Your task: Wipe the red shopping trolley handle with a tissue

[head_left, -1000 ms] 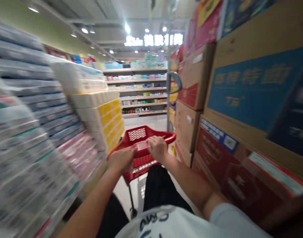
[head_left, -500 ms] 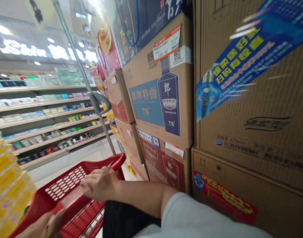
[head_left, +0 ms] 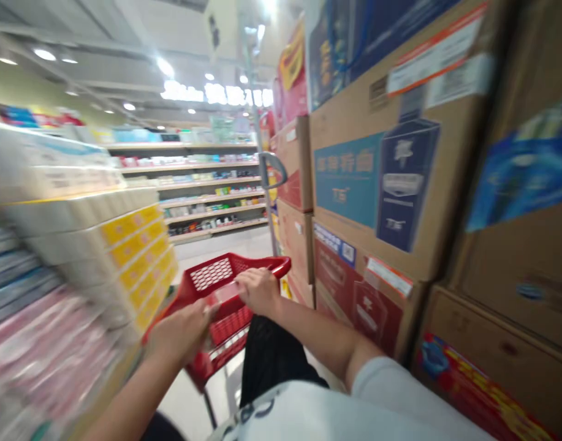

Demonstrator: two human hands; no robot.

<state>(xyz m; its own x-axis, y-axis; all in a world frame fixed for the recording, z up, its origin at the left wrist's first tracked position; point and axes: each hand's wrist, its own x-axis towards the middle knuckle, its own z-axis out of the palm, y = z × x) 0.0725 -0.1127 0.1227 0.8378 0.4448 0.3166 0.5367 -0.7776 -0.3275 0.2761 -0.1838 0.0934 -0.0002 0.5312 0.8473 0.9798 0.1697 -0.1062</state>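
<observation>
A red shopping cart [head_left: 228,331] with a perforated basket stands in front of me, low in the middle of the view. My left hand [head_left: 182,327] is wrapped round the left part of its handle bar, slightly blurred. Farther right on the same bar, my right hand [head_left: 258,291] is closed with its fingers curled over the top. Between the two hands a pale panel [head_left: 225,293] shows on the handle. The bottom of the basket is partly hidden by my hands and forearms.
Stacked cartons [head_left: 345,171] rise close on the right. Packs with yellow labels [head_left: 138,257] and pink packs [head_left: 46,367] are piled on the left. A metal pole [head_left: 265,202] stands beyond the cart, before stocked shelves [head_left: 211,184].
The view has swung left, so the cart, pole and cartons sit farther right in it. More of the left stacks and of my left forearm shows. Both hands remain on the handle.
</observation>
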